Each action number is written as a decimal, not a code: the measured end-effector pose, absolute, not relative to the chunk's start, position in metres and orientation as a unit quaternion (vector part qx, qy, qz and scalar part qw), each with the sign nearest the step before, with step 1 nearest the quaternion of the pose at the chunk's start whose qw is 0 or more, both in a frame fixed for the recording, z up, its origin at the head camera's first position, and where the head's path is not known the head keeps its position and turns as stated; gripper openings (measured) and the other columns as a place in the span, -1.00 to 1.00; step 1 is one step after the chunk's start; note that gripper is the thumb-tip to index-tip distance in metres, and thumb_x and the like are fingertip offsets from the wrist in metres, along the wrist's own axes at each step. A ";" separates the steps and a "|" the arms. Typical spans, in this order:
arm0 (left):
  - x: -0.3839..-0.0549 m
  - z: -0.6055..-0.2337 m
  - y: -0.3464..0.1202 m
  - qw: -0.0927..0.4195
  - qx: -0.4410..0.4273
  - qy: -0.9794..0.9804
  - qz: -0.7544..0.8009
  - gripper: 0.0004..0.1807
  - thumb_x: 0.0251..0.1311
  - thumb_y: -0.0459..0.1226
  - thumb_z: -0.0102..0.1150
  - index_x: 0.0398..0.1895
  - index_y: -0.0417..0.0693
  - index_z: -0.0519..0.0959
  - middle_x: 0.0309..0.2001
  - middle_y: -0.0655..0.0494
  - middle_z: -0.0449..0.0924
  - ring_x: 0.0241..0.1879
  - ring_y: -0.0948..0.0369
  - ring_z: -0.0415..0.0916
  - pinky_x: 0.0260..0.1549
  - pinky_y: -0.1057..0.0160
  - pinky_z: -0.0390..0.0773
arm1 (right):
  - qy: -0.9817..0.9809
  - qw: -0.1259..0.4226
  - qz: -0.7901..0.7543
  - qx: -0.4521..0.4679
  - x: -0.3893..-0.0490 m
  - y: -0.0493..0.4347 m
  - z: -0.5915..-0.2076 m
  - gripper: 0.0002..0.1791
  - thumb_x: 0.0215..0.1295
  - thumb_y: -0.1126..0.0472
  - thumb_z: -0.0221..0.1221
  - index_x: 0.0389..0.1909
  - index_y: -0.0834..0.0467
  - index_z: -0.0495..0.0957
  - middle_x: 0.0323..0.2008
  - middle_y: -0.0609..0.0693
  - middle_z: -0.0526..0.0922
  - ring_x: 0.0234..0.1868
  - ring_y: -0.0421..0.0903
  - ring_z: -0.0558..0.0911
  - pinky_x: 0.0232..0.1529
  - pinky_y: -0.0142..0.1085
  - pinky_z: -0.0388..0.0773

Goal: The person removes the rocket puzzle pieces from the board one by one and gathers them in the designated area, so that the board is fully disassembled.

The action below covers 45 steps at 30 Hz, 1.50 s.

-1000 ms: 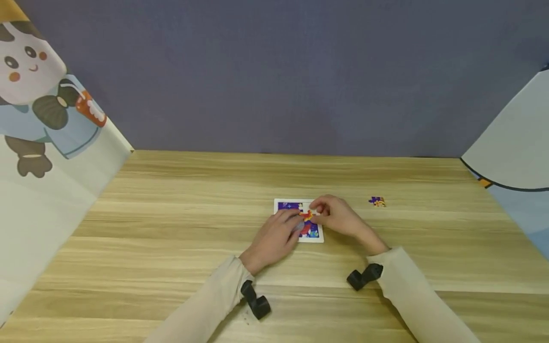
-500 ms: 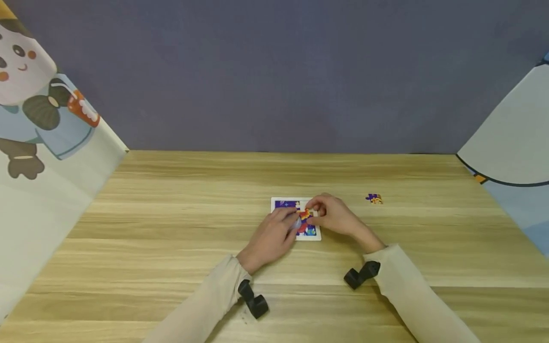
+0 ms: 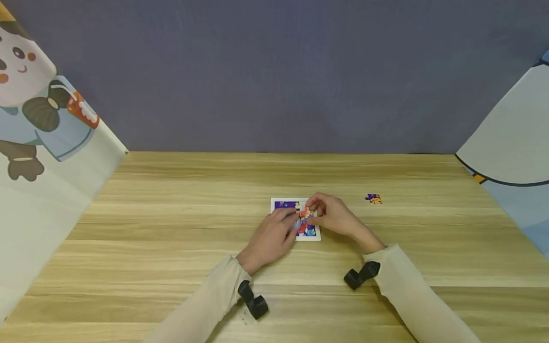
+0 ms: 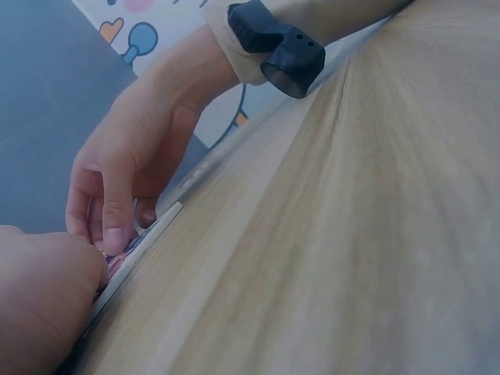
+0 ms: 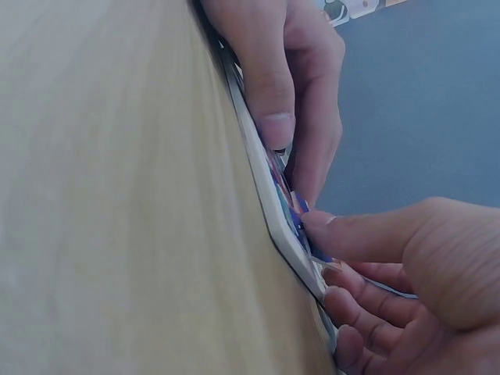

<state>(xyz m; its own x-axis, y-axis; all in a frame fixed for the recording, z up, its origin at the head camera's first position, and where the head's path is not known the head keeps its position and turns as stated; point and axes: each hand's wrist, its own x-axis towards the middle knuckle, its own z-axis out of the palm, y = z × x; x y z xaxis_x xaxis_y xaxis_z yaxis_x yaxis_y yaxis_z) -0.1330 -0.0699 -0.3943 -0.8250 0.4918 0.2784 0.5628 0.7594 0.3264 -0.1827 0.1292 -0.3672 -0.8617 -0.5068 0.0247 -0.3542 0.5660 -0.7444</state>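
A small jigsaw puzzle in a white-rimmed tray (image 3: 315, 238) lies mid-table, its picture purple, red and yellow. My left hand (image 3: 270, 238) rests over its left side, fingers extended and hiding part of the picture. From the right, my right hand (image 3: 339, 218) pinches a red-yellow-purple puzzle piece (image 3: 306, 215) between thumb and fingers, close over the tray's upper right part. Seen in the right wrist view, the right thumb presses the piece (image 5: 300, 209) near the tray's rim (image 5: 273, 215), while the left thumb touches the puzzle.
One loose purple-and-yellow puzzle piece (image 3: 374, 198) lies on the wooden table (image 3: 193, 190) to the right of the tray. Behind the table stands a dark grey-blue panel (image 3: 274, 76). Cartoon-printed panels (image 3: 64, 133) flank both sides. A black camera (image 3: 253, 300) sits on each wrist.
The pinched piece has tilted and shifted slightly within the right fingers, its surface now catching light. The left hand stays in place on the puzzle. The head view has moved a little.
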 end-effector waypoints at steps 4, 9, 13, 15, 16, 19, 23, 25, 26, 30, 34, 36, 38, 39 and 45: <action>-0.132 -0.394 -0.071 0.092 -0.283 -0.930 -0.214 -0.63 0.35 -0.17 -0.01 0.14 -0.10 0.53 0.20 0.00 0.49 0.24 0.11 0.37 0.28 0.11 0.34 | 0.879 0.100 -0.401 -0.239 -0.183 0.128 -0.369 -0.67 0.09 0.30 0.34 -0.13 0.23 0.50 -0.29 0.08 0.57 -0.38 -0.15 0.48 -0.40 -0.36 0.45; -0.131 -0.395 -0.074 0.103 -0.277 -0.926 -0.235 -0.74 0.29 -0.20 0.09 -0.04 -0.07 0.63 0.16 -0.01 0.52 0.21 0.09 0.40 0.28 0.09 0.34 | 0.874 0.104 -0.412 -0.234 -0.184 0.126 -0.372 -0.66 0.08 0.29 0.34 -0.12 0.24 0.50 -0.30 0.09 0.56 -0.38 -0.14 0.48 -0.40 -0.39 0.46; -0.131 -0.395 -0.075 0.134 -0.291 -0.921 -0.221 -0.78 0.23 -0.21 0.16 -0.13 -0.05 0.67 0.08 0.02 0.58 0.12 0.11 0.47 0.21 0.12 0.41 | 0.872 0.107 -0.418 -0.232 -0.184 0.125 -0.373 -0.65 0.07 0.30 0.35 -0.12 0.25 0.50 -0.30 0.09 0.56 -0.39 -0.14 0.48 -0.39 -0.41 0.46; -0.131 -0.395 -0.075 0.151 -0.299 -0.918 -0.211 -0.79 0.21 -0.21 0.18 -0.14 -0.04 0.68 0.02 0.06 0.61 0.06 0.15 0.49 0.15 0.15 0.45 | 0.871 0.106 -0.419 -0.233 -0.184 0.124 -0.372 -0.65 0.07 0.30 0.34 -0.11 0.25 0.50 -0.30 0.09 0.56 -0.39 -0.14 0.48 -0.38 -0.41 0.46; -0.131 -0.395 -0.076 0.157 -0.302 -0.917 -0.208 -0.79 0.20 -0.21 0.19 -0.14 -0.04 0.69 -0.01 0.07 0.62 0.03 0.16 0.50 0.13 0.17 0.46 | 0.871 0.105 -0.419 -0.234 -0.184 0.124 -0.372 -0.65 0.07 0.30 0.34 -0.11 0.25 0.50 -0.30 0.09 0.56 -0.39 -0.14 0.48 -0.38 -0.40 0.46; -0.132 -0.395 -0.076 0.168 -0.312 -0.914 -0.200 -0.79 0.18 -0.20 0.20 -0.16 -0.01 0.70 -0.07 0.10 0.64 -0.03 0.19 0.53 0.06 0.23 0.50 | 0.870 0.103 -0.420 -0.235 -0.185 0.124 -0.372 -0.66 0.07 0.31 0.34 -0.13 0.25 0.50 -0.32 0.08 0.55 -0.39 -0.14 0.48 -0.37 -0.40 0.45; -0.132 -0.395 -0.076 0.169 -0.330 -0.910 -0.187 -0.79 0.16 -0.18 0.21 -0.17 0.05 0.72 -0.08 0.13 0.65 -0.06 0.21 0.53 0.02 0.26 0.53 | 0.872 0.099 -0.419 -0.233 -0.186 0.124 -0.373 -0.67 0.04 0.32 0.35 -0.15 0.24 0.51 -0.34 0.06 0.55 -0.38 -0.15 0.48 -0.36 -0.40 0.46; -0.131 -0.395 -0.076 0.171 -0.338 -0.907 -0.182 -0.79 0.15 -0.16 0.22 -0.17 0.09 0.72 -0.08 0.13 0.65 -0.06 0.21 0.53 0.01 0.26 0.53 | 0.872 0.098 -0.419 -0.231 -0.186 0.125 -0.374 -0.67 0.04 0.32 0.35 -0.16 0.24 0.51 -0.34 0.06 0.55 -0.38 -0.15 0.48 -0.35 -0.40 0.46; -0.131 -0.395 -0.076 0.172 -0.341 -0.906 -0.181 -0.79 0.15 -0.15 0.23 -0.17 0.10 0.73 -0.07 0.14 0.65 -0.06 0.22 0.53 0.00 0.26 0.53 | 0.872 0.098 -0.421 -0.230 -0.186 0.126 -0.374 -0.67 0.04 0.33 0.35 -0.16 0.24 0.51 -0.34 0.06 0.55 -0.38 -0.14 0.48 -0.36 -0.39 0.46; -0.132 -0.396 -0.074 0.172 -0.346 -0.905 -0.180 -0.79 0.16 -0.14 0.22 -0.16 0.13 0.73 -0.07 0.12 0.65 -0.06 0.22 0.53 -0.03 0.26 0.54 | 0.870 0.095 -0.432 -0.219 -0.186 0.127 -0.377 -0.70 0.07 0.35 0.33 -0.17 0.25 0.51 -0.35 0.07 0.55 -0.39 -0.13 0.48 -0.38 -0.40 0.45; -0.132 -0.396 -0.073 0.170 -0.347 -0.906 -0.175 -0.79 0.17 -0.13 0.22 -0.15 0.15 0.72 -0.05 0.12 0.64 -0.05 0.22 0.53 -0.03 0.27 0.55 | 0.865 0.084 -0.449 -0.210 -0.185 0.128 -0.378 -0.76 0.11 0.39 0.28 -0.19 0.26 0.52 -0.37 0.09 0.56 -0.39 -0.12 0.50 -0.39 -0.42 0.46; -0.132 -0.396 -0.073 0.169 -0.346 -0.907 -0.171 -0.79 0.17 -0.13 0.22 -0.14 0.16 0.72 -0.05 0.13 0.64 -0.05 0.22 0.53 -0.03 0.28 0.54 | 0.861 0.081 -0.457 -0.206 -0.185 0.127 -0.378 -0.79 0.13 0.41 0.25 -0.19 0.27 0.52 -0.37 0.10 0.57 -0.38 -0.12 0.52 -0.38 -0.43 0.49; -0.132 -0.396 -0.073 0.169 -0.345 -0.908 -0.168 -0.78 0.17 -0.12 0.21 -0.14 0.16 0.71 -0.04 0.13 0.64 -0.05 0.23 0.52 -0.03 0.28 0.54 | 0.857 0.081 -0.467 -0.202 -0.184 0.127 -0.378 -0.80 0.15 0.42 0.22 -0.19 0.29 0.51 -0.36 0.11 0.58 -0.37 -0.12 0.53 -0.37 -0.43 0.50; -0.132 -0.396 -0.074 0.169 -0.345 -0.908 -0.168 -0.78 0.17 -0.12 0.21 -0.14 0.16 0.71 -0.04 0.13 0.64 -0.05 0.23 0.53 -0.03 0.28 0.54 | 0.854 0.083 -0.473 -0.200 -0.184 0.126 -0.378 -0.81 0.16 0.42 0.21 -0.19 0.29 0.51 -0.35 0.12 0.57 -0.37 -0.13 0.53 -0.37 -0.43 0.52; -0.132 -0.397 -0.073 0.168 -0.342 -0.908 -0.175 -0.79 0.16 -0.13 0.22 -0.16 0.15 0.72 -0.06 0.13 0.64 -0.06 0.23 0.53 -0.04 0.28 0.54 | 0.828 0.110 -0.516 -0.192 -0.182 0.127 -0.376 -0.81 0.20 0.46 0.13 -0.16 0.38 0.46 -0.35 0.15 0.54 -0.40 -0.19 0.57 -0.36 -0.42 0.59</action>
<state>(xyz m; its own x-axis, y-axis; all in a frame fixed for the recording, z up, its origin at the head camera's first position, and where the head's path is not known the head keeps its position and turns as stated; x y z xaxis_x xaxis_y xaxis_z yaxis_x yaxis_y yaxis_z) -0.1316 -0.0729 -0.3965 -0.7097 0.5628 0.4238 0.6798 0.7049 0.2023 -0.1822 0.1271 -0.3764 -0.9022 -0.4310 0.0148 -0.2031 0.3945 -0.8962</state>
